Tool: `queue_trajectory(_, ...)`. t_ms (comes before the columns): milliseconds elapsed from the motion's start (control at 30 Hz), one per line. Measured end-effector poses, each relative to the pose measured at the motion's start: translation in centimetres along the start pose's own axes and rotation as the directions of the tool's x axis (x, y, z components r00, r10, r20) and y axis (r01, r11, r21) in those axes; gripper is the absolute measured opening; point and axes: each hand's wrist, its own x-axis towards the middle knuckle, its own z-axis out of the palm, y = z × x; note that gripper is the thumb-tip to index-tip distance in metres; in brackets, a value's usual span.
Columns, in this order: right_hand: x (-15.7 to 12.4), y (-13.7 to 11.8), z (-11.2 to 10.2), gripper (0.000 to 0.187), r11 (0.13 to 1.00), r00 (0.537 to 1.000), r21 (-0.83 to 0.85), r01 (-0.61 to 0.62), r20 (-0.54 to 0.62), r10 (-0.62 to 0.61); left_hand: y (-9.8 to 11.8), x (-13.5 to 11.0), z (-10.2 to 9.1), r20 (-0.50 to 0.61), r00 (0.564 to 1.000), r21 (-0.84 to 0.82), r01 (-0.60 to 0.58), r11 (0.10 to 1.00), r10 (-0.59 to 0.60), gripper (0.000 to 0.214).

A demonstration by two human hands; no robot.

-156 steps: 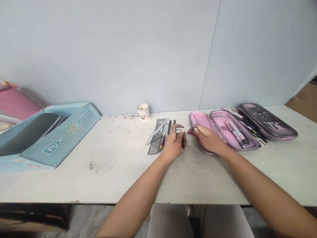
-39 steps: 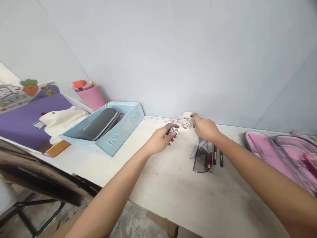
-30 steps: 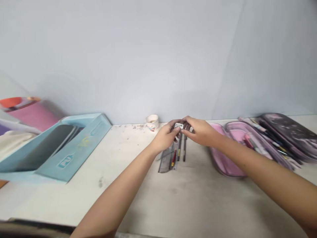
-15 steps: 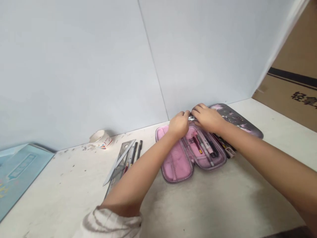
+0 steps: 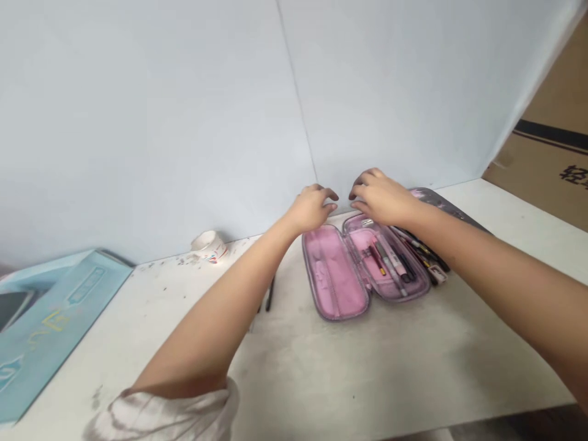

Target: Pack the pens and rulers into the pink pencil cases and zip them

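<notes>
From the head-worn camera, the person's left hand (image 5: 311, 208) hangs open in the air, fingers loosely curved and holding nothing, just beside the top edge of a pink pencil case (image 5: 331, 272). The right hand (image 5: 379, 197) is also open and empty, its fingers arched like a shallow claw above the case's far rim; whether they touch it cannot be told. The case lies open like a clamshell on a scuffed white table (image 5: 367, 380), its padded shell edged in darker piping. Its left half shows bare, soft pink lining. Its right half holds a red pen (image 5: 377, 260), a slim pink-and-white marker (image 5: 392, 265) and dark pens (image 5: 407, 266), while a small silver block (image 5: 367, 222) sits near the top, just below the right hand. A dark marbled flap (image 5: 429, 199) lies beyond. Two black pens (image 5: 270, 293) rest on the table by the left forearm, near a printed white paper cup (image 5: 209, 245) against the pale blue wall (image 5: 184, 122). A light blue printed cardboard box (image 5: 59, 312) sits at the table's left edge.
</notes>
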Motion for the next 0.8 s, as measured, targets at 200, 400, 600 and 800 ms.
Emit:
queue_trajectory(200,1.4,-9.2,-0.5,0.033,0.981,0.990,0.140,0.137,0.002,-0.139,-2.5,-8.8,-3.8,-0.061,0.998,-0.030,0.030,0.999,-0.032,0.028)
queue_trajectory(400,0.4,-20.9,3.8,0.037,0.966,0.974,0.189,0.177,0.105,-0.199,-5.4,-19.2,-1.5,-0.022,0.984,-0.040,0.175,0.984,-0.176,0.027)
queue_trajectory(600,-1.8,-28.1,6.8,0.039,0.991,0.983,0.118,0.066,0.163,-0.085,-5.7,-26.9,1.1,-0.005,0.944,-0.118,0.326,0.938,-0.329,0.023)
queue_trajectory(800,-3.2,-28.3,6.1,0.035,0.997,0.998,0.072,0.007,0.066,-0.011,-3.5,-28.9,1.1,-0.050,0.917,-0.285,0.367,0.886,-0.396,0.025)
